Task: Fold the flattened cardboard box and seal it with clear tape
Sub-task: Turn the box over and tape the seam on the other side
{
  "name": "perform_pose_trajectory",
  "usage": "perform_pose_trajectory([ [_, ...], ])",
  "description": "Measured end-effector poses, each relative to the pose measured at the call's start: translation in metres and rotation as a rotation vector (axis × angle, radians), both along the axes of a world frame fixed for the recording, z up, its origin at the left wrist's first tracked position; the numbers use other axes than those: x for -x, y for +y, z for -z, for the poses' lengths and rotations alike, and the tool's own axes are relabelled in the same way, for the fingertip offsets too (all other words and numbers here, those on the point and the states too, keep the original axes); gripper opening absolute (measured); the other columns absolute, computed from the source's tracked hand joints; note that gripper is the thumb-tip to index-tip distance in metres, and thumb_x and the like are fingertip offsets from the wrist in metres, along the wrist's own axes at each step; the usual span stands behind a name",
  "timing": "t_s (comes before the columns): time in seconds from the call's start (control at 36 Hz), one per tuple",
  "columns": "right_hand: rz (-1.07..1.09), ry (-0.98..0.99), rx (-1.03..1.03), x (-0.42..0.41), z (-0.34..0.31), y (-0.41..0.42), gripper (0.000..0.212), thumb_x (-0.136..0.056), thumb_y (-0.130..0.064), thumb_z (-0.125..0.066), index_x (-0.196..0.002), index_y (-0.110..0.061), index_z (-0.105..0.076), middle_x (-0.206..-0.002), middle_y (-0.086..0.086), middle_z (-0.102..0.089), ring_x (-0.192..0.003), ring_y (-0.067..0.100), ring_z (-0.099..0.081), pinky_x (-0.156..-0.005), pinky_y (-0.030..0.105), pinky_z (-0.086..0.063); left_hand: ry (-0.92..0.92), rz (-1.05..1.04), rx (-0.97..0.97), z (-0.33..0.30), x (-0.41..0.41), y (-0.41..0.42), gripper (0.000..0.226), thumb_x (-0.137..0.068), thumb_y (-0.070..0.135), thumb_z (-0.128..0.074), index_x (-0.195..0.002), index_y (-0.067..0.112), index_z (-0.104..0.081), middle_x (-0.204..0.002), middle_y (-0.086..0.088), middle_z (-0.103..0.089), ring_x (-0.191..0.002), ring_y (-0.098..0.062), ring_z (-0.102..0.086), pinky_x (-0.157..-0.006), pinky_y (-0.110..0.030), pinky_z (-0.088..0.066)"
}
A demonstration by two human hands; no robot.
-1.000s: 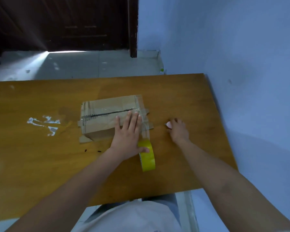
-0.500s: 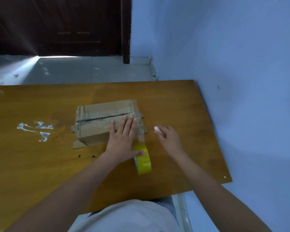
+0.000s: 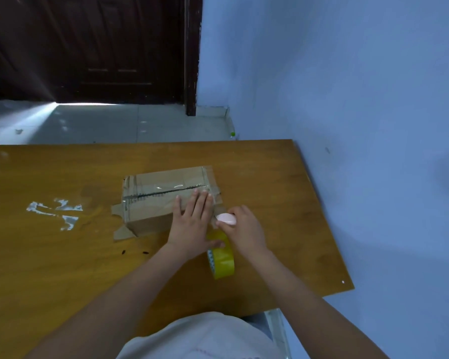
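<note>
Head view. The cardboard box sits folded near the middle of the wooden table, its long side running left to right. Clear tape already covers the top seam, where a dark line shows under the glossy strip, and more tape wraps the left and right ends. Loose cardboard tabs stick out at the lower left corner and lie flat on the table.

My left hand lies palm down on the right part of the box top, fingers straight and close together, pressing the surface. Its thumb reaches out to the right and touches the top of the tape roll. The roll is yellow and stands on its edge on the table, just in front of the box's right end and between my two wrists. A strip of clear tape appears to run from the roll up toward the box's right end, though it is faint.

My right hand is just beside the left one, at the right front corner of the box. Its fingers are curled round a small pale pink object, which I hold at the strip; I cannot tell what the object is.

White scraps lie on the table well to the left of the box. Behind the table are a grey tiled floor, a dark door and a blue wall.
</note>
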State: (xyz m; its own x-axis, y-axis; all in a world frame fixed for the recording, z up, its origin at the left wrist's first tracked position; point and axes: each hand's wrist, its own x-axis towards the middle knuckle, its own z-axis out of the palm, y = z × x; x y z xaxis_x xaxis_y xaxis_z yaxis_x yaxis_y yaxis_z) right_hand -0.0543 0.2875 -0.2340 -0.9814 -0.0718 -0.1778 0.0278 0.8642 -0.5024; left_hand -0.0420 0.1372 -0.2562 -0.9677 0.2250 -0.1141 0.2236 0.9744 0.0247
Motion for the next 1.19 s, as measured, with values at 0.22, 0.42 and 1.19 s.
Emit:
perform_pose_trajectory([
  [0.22, 0.011, 0.001, -0.063, -0.001, -0.003, -0.005, 0.042, -0.083, -0.047, -0.063, -0.111, -0.016, -0.058, -0.113, 0.001, -0.054, -0.106, 0.020, -0.053, -0.074, 0.031, -0.040, -0.006, -0.006, 0.024, -0.002, 0.000, 0.001, 0.123, -0.060, 0.087, -0.048, -0.149, 0.007, -0.015, -0.156, -0.011, -0.020, -0.145, -0.028, -0.012, -0.110, -0.058, 0.002],
  [0.42, 0.031, 0.002, -0.070, -0.002, -0.004, -0.008, 0.041, -0.084, -0.046, -0.062, -0.111, -0.016, -0.058, -0.112, 0.002, -0.054, -0.106, 0.021, -0.054, -0.074, 0.031, -0.041, -0.018, 0.004, 0.018, -0.008, -0.001, 0.003, 0.119, -0.071, 0.084, -0.037, -0.148, 0.009, 0.014, -0.158, -0.009, 0.013, -0.144, -0.026, 0.017, -0.110, -0.057, 0.013],
  [1.19, 0.188, -0.018, -0.069, 0.013, 0.004, 0.007, 0.041, -0.084, -0.046, -0.063, -0.108, -0.013, -0.059, -0.111, 0.005, -0.056, -0.104, 0.024, -0.055, -0.075, 0.033, -0.044, -0.057, -0.004, 0.015, -0.013, -0.002, 0.003, 0.120, -0.071, 0.086, -0.035, -0.147, 0.009, 0.017, -0.158, -0.010, 0.016, -0.144, -0.027, 0.020, -0.111, -0.058, 0.012],
])
